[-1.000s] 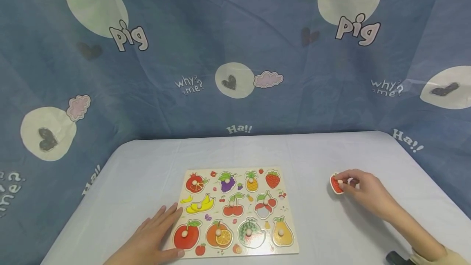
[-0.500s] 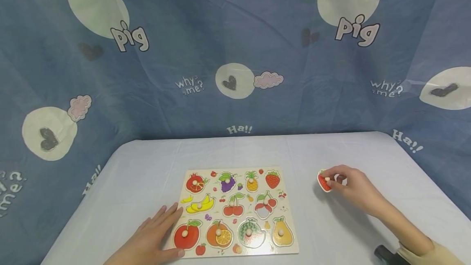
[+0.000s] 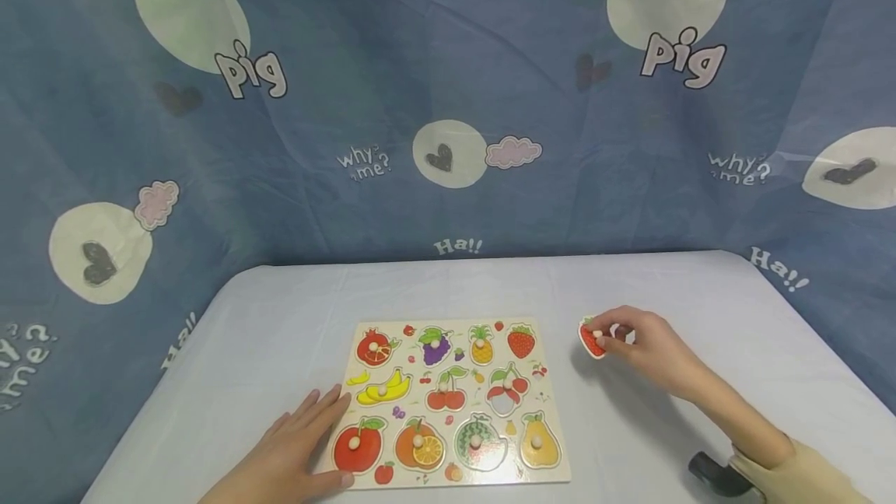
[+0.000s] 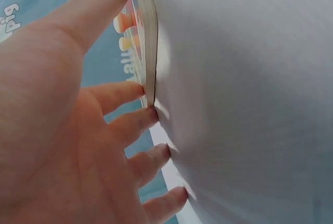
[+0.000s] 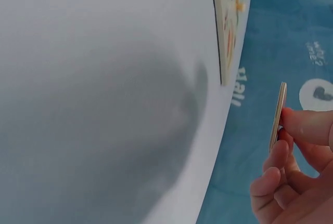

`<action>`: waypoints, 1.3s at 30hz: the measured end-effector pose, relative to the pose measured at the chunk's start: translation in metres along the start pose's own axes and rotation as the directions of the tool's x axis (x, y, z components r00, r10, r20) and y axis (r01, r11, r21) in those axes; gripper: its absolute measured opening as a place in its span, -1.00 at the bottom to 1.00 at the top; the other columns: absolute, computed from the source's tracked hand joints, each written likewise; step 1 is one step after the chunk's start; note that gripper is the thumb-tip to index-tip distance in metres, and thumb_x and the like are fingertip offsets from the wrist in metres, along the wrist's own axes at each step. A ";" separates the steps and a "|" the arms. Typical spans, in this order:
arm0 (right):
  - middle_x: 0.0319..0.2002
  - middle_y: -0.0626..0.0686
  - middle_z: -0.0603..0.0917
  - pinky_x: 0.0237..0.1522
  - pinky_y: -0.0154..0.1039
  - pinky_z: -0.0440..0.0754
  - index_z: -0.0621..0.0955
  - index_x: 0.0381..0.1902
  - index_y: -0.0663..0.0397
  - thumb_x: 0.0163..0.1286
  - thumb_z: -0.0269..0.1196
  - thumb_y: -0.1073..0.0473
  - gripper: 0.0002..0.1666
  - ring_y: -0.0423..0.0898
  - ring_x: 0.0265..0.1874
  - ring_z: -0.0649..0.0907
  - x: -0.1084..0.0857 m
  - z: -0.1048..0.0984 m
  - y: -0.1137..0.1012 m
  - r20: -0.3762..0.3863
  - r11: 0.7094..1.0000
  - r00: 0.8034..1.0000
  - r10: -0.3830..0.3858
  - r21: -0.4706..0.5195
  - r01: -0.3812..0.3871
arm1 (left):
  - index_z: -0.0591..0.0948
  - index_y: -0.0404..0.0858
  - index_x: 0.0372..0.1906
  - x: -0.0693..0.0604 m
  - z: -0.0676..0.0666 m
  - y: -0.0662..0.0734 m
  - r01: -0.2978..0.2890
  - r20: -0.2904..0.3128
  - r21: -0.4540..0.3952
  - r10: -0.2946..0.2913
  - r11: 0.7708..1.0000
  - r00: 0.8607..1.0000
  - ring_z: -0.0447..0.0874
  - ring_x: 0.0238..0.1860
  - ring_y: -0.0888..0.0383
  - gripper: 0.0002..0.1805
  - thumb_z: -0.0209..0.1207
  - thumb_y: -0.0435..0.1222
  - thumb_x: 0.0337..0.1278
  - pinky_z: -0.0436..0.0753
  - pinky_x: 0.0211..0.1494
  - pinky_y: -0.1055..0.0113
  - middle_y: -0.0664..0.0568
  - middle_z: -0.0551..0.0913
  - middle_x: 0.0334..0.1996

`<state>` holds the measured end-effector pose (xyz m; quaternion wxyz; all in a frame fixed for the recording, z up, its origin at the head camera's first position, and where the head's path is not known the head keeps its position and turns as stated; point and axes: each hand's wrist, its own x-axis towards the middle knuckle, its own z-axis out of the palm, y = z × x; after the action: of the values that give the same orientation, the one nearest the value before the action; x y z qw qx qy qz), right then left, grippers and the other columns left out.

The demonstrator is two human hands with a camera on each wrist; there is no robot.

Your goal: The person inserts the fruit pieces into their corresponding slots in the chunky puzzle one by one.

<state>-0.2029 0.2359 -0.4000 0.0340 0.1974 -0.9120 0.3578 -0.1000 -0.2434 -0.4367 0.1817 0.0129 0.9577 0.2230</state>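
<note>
My right hand (image 3: 647,344) pinches the small knob of a strawberry puzzle piece (image 3: 589,339) and holds it above the table, right of the puzzle board. In the right wrist view the strawberry piece (image 5: 278,115) shows edge-on between thumb and fingers. The wooden fruit puzzle board (image 3: 458,403) lies flat, with knobbed fruit pieces on it. Its strawberry spot (image 3: 521,342), at the top right, shows a printed strawberry without a knob. My left hand (image 3: 290,446) rests with spread, fairly straight fingers at the board's left edge; in the left wrist view its fingertips (image 4: 136,89) touch that edge.
A white cloth covers the table (image 3: 630,442). Behind it hangs a blue patterned curtain (image 3: 336,208). A dark strap-like object (image 3: 717,474) sits at the right wrist, by the sleeve (image 3: 791,473).
My right hand has carried the strawberry piece leftward, closer to the board's right side. The left hand and the board stay in place.
</note>
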 end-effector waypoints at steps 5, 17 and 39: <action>-0.23 -0.13 0.68 -0.38 -0.30 0.52 0.74 -0.14 -0.03 0.24 0.37 0.37 -0.73 -0.10 -0.32 0.53 0.007 0.007 -0.007 0.021 1.000 1.000 -0.019 0.025 0.018 | 0.26 -0.10 0.50 0.000 0.000 0.000 -0.015 -0.003 -0.001 0.015 1.000 1.000 -0.03 0.49 -0.22 0.18 0.46 0.23 -0.33 -0.04 0.40 -0.35 -0.07 0.23 0.47; -0.25 -0.13 0.68 -0.33 -0.28 0.53 0.73 -0.20 0.00 0.23 0.35 0.40 -0.77 -0.12 -0.33 0.54 0.022 0.024 -0.011 0.037 0.997 0.997 -0.071 0.038 0.070 | 0.26 -0.14 0.50 0.001 -0.003 0.002 -0.028 -0.005 0.011 0.028 1.000 1.000 0.01 0.48 -0.22 0.17 0.46 0.22 -0.30 -0.03 0.41 -0.33 -0.08 0.25 0.46; -0.32 -0.05 0.67 -0.41 -0.28 0.53 0.74 -0.19 0.06 0.24 0.28 0.41 -0.76 -0.08 -0.39 0.55 0.051 0.056 -0.015 0.139 0.994 0.989 -0.048 0.105 0.033 | 0.26 -0.12 0.50 -0.002 -0.001 0.000 -0.033 -0.010 0.008 0.033 0.999 0.999 0.01 0.47 -0.23 0.18 0.46 0.23 -0.32 -0.03 0.41 -0.34 -0.08 0.25 0.46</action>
<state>-0.2395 0.1711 -0.4217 -0.0334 0.2422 -0.8885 0.3883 -0.0987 -0.2436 -0.4349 0.1729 0.0284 0.9591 0.2224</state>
